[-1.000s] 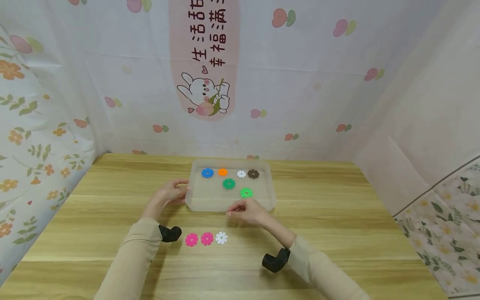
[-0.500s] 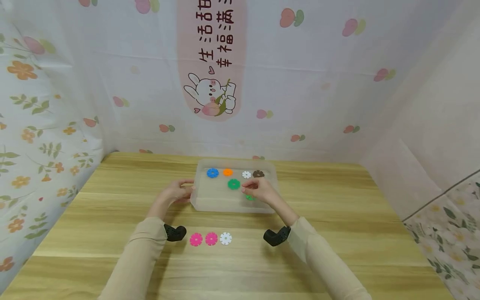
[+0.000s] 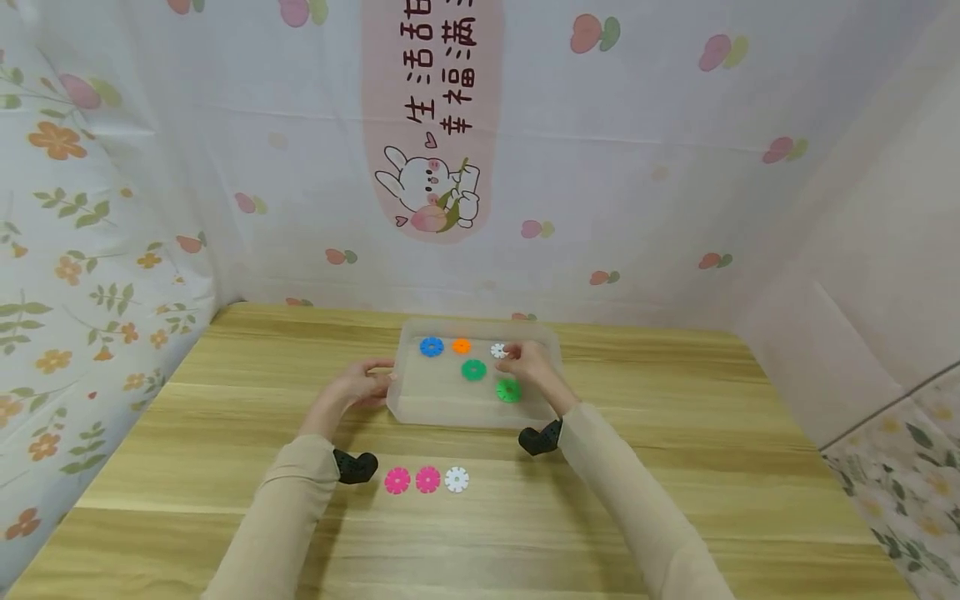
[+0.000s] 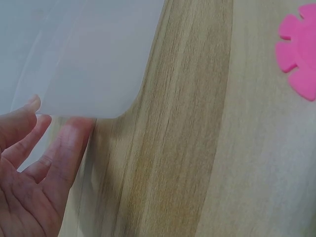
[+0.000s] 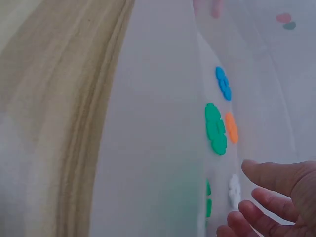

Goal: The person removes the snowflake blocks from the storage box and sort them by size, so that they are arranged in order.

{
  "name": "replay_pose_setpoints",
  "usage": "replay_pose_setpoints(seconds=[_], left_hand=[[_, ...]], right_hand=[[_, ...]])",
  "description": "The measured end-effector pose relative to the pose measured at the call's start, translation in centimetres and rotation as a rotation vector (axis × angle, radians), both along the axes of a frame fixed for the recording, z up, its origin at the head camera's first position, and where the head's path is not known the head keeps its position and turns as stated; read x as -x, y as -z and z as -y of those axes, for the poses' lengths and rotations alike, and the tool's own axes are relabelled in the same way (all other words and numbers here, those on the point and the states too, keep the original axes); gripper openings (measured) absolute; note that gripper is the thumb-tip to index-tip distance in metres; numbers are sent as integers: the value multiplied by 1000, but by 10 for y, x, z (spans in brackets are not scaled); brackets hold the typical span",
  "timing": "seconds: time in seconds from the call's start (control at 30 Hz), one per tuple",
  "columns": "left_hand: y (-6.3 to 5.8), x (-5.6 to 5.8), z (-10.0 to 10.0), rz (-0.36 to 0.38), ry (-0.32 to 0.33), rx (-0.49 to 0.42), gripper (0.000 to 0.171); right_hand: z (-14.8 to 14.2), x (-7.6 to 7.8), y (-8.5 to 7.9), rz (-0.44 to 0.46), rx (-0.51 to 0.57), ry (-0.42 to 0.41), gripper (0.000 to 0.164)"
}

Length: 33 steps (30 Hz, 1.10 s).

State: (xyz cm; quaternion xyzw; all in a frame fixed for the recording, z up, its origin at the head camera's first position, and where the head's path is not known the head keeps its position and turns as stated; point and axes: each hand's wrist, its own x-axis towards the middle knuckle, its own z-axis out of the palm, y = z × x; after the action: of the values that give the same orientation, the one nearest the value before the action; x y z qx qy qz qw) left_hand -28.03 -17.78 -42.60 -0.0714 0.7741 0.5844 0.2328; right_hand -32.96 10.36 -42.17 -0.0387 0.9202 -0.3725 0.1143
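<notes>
Discs of notched plastic lie in two places: inside the translucent box (image 3: 472,414) are a light-green disc (image 3: 503,392), a dark-green disc (image 3: 467,370), an orange disc (image 3: 457,346), a blue disc (image 3: 425,347) and an inner white disc (image 3: 495,354); on the table (image 3: 675,467), in a row before the box, are a pink disc (image 3: 392,482), a second pink disc (image 3: 422,481) and an outer white disc (image 3: 452,481). Judging by that, three are out and at least five are left inside (the right hand (image 3: 527,358) may cover another), so the work looks part-done. The right hand's fingers (image 5: 254,215) stand wide of the thumb beside the inner white disc, nothing seen between them; whether a fingertip touches it, I cannot tell. The left hand (image 3: 358,387) pinches the box's left rim, thumb on top, fingers outside. The table's rear edge runs near the box's back wall, a printed curtain (image 3: 637,208) rising behind; low walls allow reaching in from above, and plain wood stretches rightward.
</notes>
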Motion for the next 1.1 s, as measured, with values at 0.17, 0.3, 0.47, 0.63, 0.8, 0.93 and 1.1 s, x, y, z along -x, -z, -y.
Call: replay_pose_setpoints(seconds=[0.17,0.3,0.47,0.63,0.8,0.93,1.1], left_hand=[[2,-2,-1,1,9,-9,48],[5,-3,-2,-13,7,-12,47],[8,-4,-2,-6,3,0,47],[6,-2,-3,-4,-8,-12,47],[3,-2,-3,11,-9,-20,48],[2,0,-2,10,-4,-10,47],[2,4,2,0,-6,-25,47]], right_hand=[[3,6,2,5,-93,-21,45],[5,9,3,18,-124,-51,44],[8,12,6,62,-147,-69,44],[10,19,11,66,-187,-41,38],[14,24,9,115,-229,9,34],[11,36,20,64,-233,-15,40],[-5,82,79,-65,-168,-80,45]])
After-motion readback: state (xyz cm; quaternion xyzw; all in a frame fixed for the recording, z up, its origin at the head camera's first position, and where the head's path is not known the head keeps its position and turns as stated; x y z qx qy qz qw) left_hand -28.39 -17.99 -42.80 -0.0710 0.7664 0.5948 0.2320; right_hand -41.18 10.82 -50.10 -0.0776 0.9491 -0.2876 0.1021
